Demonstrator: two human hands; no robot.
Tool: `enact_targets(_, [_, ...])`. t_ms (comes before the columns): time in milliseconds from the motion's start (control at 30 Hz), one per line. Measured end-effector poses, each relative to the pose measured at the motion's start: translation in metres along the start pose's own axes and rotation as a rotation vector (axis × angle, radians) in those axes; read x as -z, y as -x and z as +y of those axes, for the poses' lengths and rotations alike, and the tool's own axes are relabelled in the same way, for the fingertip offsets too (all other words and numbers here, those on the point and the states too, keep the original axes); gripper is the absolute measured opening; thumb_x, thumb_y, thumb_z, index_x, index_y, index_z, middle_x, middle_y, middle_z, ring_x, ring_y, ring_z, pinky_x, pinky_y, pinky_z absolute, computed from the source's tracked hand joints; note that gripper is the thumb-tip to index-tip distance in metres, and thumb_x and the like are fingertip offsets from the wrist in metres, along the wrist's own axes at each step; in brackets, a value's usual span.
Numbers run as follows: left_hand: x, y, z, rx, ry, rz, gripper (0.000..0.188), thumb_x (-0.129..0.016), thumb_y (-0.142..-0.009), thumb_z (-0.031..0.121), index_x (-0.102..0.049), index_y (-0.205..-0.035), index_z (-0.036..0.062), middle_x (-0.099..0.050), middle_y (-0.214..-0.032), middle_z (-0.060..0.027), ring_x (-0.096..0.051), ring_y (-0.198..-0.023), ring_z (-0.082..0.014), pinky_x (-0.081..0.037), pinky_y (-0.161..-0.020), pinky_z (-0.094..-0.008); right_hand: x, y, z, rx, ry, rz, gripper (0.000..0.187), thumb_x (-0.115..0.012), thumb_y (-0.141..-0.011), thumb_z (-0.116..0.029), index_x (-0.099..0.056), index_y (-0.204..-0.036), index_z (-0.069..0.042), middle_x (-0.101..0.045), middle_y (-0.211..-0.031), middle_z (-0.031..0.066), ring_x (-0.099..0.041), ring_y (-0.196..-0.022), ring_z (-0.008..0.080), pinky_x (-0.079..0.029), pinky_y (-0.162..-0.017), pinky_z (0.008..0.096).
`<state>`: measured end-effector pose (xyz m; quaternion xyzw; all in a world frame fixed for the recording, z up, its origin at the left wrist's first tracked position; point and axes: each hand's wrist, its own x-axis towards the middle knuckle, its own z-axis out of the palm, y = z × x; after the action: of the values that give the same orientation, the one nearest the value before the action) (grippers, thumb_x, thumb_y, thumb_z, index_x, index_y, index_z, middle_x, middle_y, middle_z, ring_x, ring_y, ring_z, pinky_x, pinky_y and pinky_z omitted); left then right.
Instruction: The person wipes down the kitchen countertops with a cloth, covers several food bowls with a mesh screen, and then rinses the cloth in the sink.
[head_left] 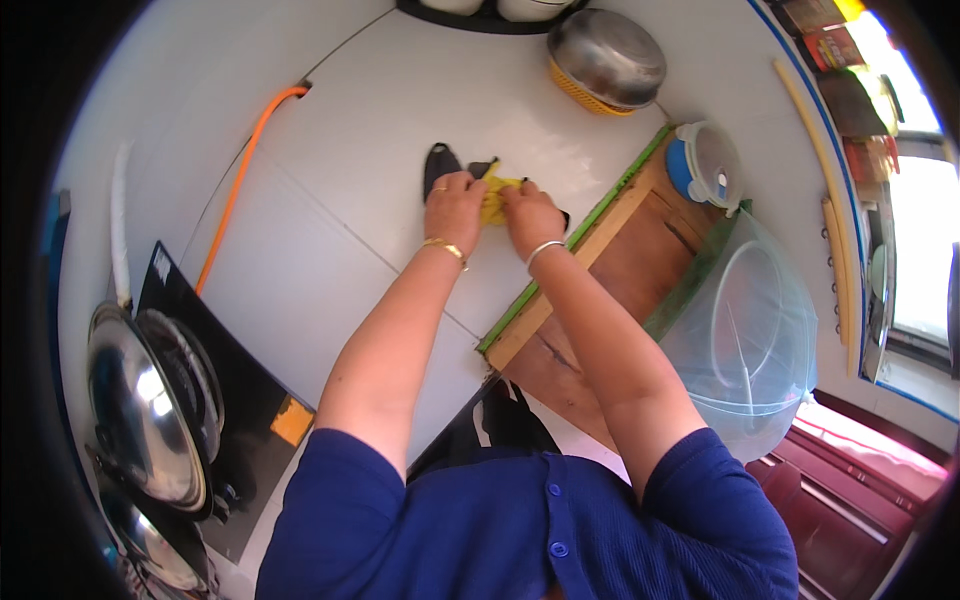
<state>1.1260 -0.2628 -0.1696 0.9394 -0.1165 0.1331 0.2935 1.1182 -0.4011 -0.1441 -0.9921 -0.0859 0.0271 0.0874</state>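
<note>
My left hand point(455, 212) and my right hand point(530, 215) are close together over a pale countertop point(330, 190). Between them is a crumpled, soft-looking yellow piece point(493, 205) with dark tips; its exact kind cannot be made out. Fingers of both hands are closed on it from either side. A dark, elongated object point(440, 162) with a rounded end lies just beyond my left hand, partly hidden by it. Whether it is joined to the yellow piece does not show. A gold bracelet circles my left wrist and a silver bangle my right.
An upturned metal bowl point(610, 55) rests on a yellow basket point(575, 92) at the back right. A lidded container point(705, 165) and a mesh food cover point(760, 330) sit right on a wooden board point(640, 250). At left are an orange hose point(235, 195) and a lidded pan point(145, 400) on a black stove.
</note>
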Motion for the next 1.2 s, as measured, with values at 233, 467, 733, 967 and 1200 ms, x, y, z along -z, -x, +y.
enact_targets(233, [0.099,0.173,-0.018,0.293,-0.21,-0.042,0.024,-0.055,-0.078,0.005,-0.061,-0.101,0.0087,-0.054,-0.109,-0.0114,-0.047,-0.106,-0.0326,-0.04,-0.092,-0.039,-0.008,0.098,-0.121,0.37,-0.138,-0.224,0.022,-0.052,-0.078,-0.01,-0.055,-0.099,-0.014,-0.052,-0.101,0.0114,-0.055,-0.092,0.0299,-0.051,-0.071,0.0363])
enact_targets(467, [0.163,0.426,0.059,0.475,-0.292,-0.083,0.015,-0.056,-0.079,0.005,-0.059,-0.094,0.0073,-0.056,-0.099,-0.011,-0.05,-0.099,-0.0317,-0.043,-0.083,-0.0401,-0.034,0.299,-0.171,0.82,-0.21,-0.426,0.018,-0.051,-0.082,-0.013,-0.061,-0.096,-0.01,-0.057,-0.102,0.0153,-0.057,-0.096,0.0297,-0.051,-0.075,0.0344])
enact_targets(733, [0.217,0.49,0.148,0.545,-0.009,0.199,0.013,-0.054,-0.085,0.01,-0.058,-0.096,0.0052,-0.061,-0.092,-0.0132,-0.058,-0.087,-0.0314,-0.047,-0.073,-0.0384,0.031,0.398,-0.151,0.81,-0.224,-0.559,0.022,-0.058,-0.078,-0.023,-0.064,-0.096,-0.013,-0.064,-0.091,0.0105,-0.061,-0.084,0.0291,-0.05,-0.072,0.0389])
enact_targets(967, [0.258,0.392,0.116,0.174,-0.045,0.533,0.022,-0.051,-0.076,0.004,-0.058,-0.097,0.0091,-0.057,-0.086,-0.0098,-0.056,-0.081,-0.0304,-0.044,-0.074,-0.0403,0.102,0.36,-0.177,0.715,-0.494,0.196,0.024,-0.06,-0.072,0.002,-0.056,-0.093,-0.009,-0.059,-0.085,0.0103,-0.057,-0.085,0.0312,-0.047,-0.071,0.0406])
enact_targets(1200, [0.252,0.544,0.011,0.386,-0.179,0.239,0.005,-0.054,-0.072,0.007,-0.051,-0.073,0.011,-0.053,-0.081,-0.0064,-0.053,-0.089,-0.0263,-0.04,-0.082,-0.0427,-0.01,0.387,-0.245,0.617,-0.442,-0.11,0.039,-0.063,-0.079,-0.018,-0.054,-0.114,-0.003,-0.054,-0.115,0.0205,-0.05,-0.108,0.0361,-0.042,-0.09,0.0395])
